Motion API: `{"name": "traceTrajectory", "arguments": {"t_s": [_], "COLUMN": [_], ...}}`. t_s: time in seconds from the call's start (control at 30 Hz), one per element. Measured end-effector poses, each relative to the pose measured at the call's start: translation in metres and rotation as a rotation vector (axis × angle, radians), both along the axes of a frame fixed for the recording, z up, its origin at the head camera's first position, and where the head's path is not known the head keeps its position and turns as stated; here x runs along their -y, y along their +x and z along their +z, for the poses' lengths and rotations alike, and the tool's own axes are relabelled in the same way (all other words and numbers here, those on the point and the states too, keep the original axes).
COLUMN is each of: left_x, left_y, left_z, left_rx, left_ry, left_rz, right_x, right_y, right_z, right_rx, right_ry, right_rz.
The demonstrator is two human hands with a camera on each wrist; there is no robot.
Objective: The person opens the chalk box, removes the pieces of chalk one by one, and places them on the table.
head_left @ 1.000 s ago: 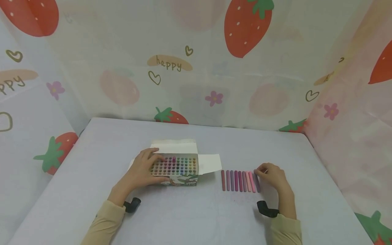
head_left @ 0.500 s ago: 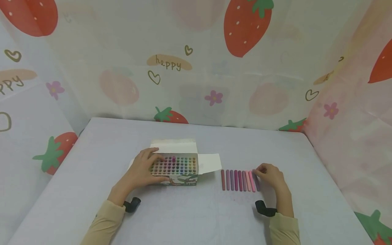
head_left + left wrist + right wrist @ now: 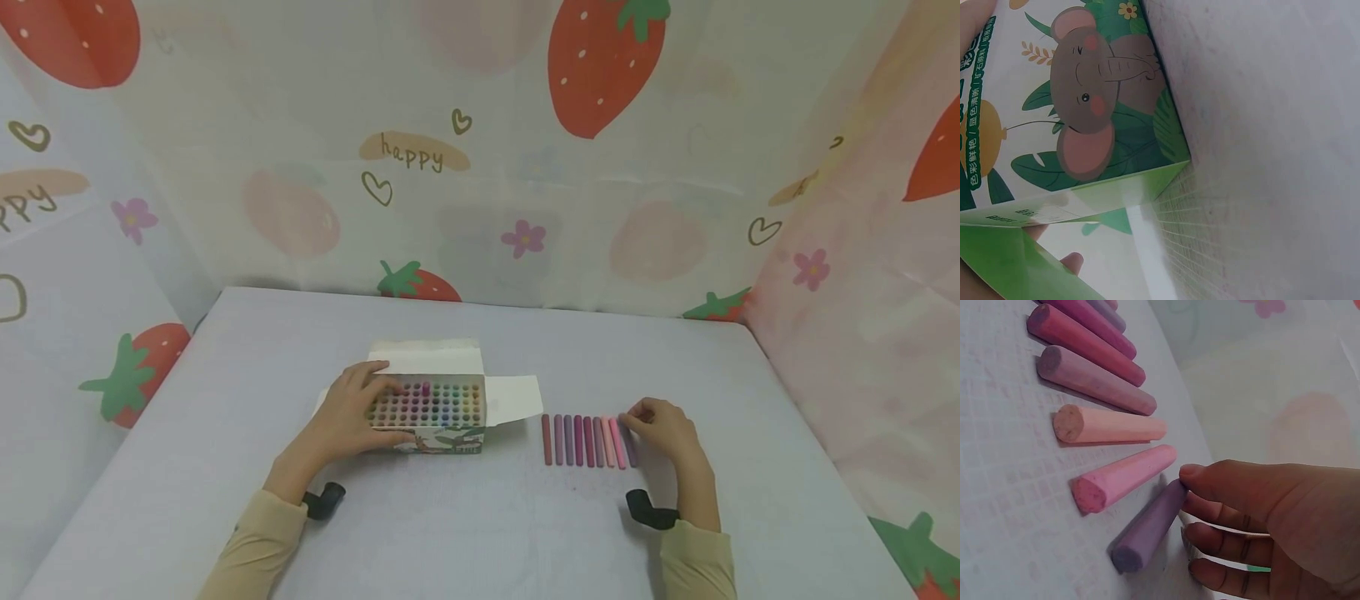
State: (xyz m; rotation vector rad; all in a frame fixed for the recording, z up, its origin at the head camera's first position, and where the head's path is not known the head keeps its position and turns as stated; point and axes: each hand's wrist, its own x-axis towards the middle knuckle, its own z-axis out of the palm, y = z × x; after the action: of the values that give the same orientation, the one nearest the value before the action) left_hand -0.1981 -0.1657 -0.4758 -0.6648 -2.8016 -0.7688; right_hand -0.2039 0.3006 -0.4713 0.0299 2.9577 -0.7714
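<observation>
My left hand (image 3: 345, 421) holds the left end of a printed cardboard chalk box (image 3: 457, 442), its thumb along the front wall and fingers at the top. The box stands with its flaps spread, full of coloured chalk tips; one magenta chalk stick (image 3: 426, 389) pokes up above the rest. Elephant artwork on the box (image 3: 1085, 94) fills much of the left wrist view. Right of the row, my right hand (image 3: 666, 427) pinches the far end of a dull purple chalk stick (image 3: 1150, 528) between thumb and index finger. That stick lies slanted beside a bright pink chalk stick (image 3: 1125, 478).
Several chalk sticks (image 3: 578, 442) in reds, purples and pinks lie side by side between box and right hand. A white flap (image 3: 513, 400) sticks out from the box's right side toward them. Strawberry-printed cloth (image 3: 480, 233) hangs behind the white table (image 3: 450, 533).
The right hand has shifted slightly left, and the dull purple stick's far end has come nearer the bright pink one. The left hand and box look unmoved.
</observation>
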Motion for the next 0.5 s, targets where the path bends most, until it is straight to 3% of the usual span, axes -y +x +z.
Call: {"name": "traceTrajectory", "arguments": {"t_s": [0.5], "left_x": [0.0005], "left_y": [-0.0013], "left_z": [-0.0024], "left_rx": [-0.011], "left_ry": [-0.009], "left_rz": [0.001], "right_x": [-0.0006], "right_y": [0.0008], "right_z": [0.0013], "right_rx": [0.002], "right_ry": [0.012], "right_rz": [0.001]}}
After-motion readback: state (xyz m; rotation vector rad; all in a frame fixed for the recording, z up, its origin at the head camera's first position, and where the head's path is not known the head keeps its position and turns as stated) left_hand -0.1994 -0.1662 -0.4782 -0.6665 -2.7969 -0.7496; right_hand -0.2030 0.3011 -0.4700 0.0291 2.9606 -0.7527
